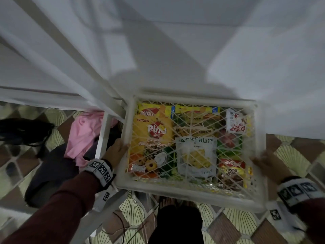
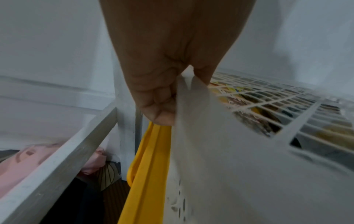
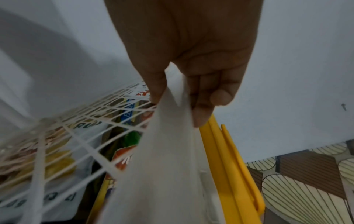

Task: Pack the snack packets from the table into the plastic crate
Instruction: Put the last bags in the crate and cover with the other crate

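A white lattice cover (image 1: 175,192) lies over a yellow plastic crate (image 2: 149,166), whose rim (image 3: 226,159) shows only in the wrist views. Through the lattice I see snack packets: a yellow pineapple biscuit pack (image 1: 153,138), a white jackfruit pouch (image 1: 197,155) and a Coco Pops pack (image 1: 232,171). My left hand (image 1: 116,152) grips the cover's left edge, thumb on top and fingers curled under (image 2: 172,97). My right hand (image 1: 263,161) grips the right edge the same way (image 3: 178,103).
A white table (image 1: 175,50) stands ahead, with a white frame leg (image 1: 103,138) just left of the crate. Pink cloth (image 1: 82,134) and a dark bag (image 1: 26,131) lie on the patterned tile floor (image 1: 290,155). My legs (image 1: 175,224) are below the crate.
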Demonstrator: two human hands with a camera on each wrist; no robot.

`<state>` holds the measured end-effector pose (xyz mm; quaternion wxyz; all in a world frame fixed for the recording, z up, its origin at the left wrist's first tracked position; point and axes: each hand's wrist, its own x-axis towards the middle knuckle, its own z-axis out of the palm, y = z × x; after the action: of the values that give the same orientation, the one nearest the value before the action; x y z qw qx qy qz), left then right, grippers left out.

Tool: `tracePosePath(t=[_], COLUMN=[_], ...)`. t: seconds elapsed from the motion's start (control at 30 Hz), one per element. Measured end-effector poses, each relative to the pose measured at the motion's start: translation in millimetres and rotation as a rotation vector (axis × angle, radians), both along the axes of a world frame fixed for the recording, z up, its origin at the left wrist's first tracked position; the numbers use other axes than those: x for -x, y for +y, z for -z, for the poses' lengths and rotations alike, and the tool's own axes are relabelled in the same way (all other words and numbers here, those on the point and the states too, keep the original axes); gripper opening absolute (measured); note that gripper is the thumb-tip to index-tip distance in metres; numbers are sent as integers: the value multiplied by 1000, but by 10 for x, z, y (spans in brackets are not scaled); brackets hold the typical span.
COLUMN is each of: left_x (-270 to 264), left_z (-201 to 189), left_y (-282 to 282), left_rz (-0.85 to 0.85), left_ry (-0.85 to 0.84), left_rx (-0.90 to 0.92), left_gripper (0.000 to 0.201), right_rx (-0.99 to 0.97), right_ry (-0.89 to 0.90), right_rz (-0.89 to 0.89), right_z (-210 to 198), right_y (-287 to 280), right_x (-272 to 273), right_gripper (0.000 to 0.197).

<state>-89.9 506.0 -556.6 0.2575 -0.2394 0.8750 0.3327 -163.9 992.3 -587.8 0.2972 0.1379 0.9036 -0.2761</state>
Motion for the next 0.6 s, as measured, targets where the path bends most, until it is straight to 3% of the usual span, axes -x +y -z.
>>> tracePosePath(t=[0.23,0.4,0.6], left_x=[58,78,36], left_z=[-19,0,56], left_y=[9,-41,-17], left_rz=[-33,-92,-191], left_ry=[-85,-150,-166], left_rx=[-22,-88,-100], left_gripper=[21,23,28], right_rx=[-60,-56,-35], right_ry=[-65,-109,-148], right_rz=[38,81,120], right_z=[-3,-203,-207], right_y=[-64,-148,-162], right_x=[4,-74,-74], right_gripper=[31,31,49])
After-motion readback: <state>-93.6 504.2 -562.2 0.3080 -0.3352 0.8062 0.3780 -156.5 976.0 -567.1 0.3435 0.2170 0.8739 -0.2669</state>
